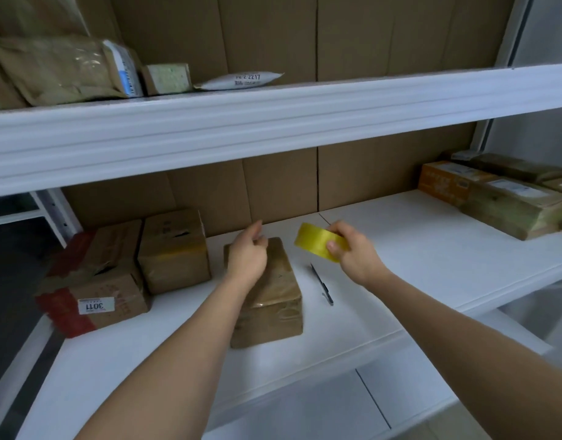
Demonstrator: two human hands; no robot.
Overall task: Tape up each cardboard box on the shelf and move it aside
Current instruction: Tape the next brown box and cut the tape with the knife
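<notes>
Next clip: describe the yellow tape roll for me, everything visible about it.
The tape roll is a ring of glossy, translucent yellow packing tape, tilted so its broad outer band faces the camera. The right hand grips it in the air, thumb on the outer band and fingers over the far rim, so the core is hidden. It is held above the white shelf, right of the middle box and beyond the pen. It touches only the hand. No loose tape end can be made out.

White metal shelving unit (273,122), brown corrugated cardboard backing (273,185) behind its white shelves, dark floor (13,296) left of the unit
</notes>
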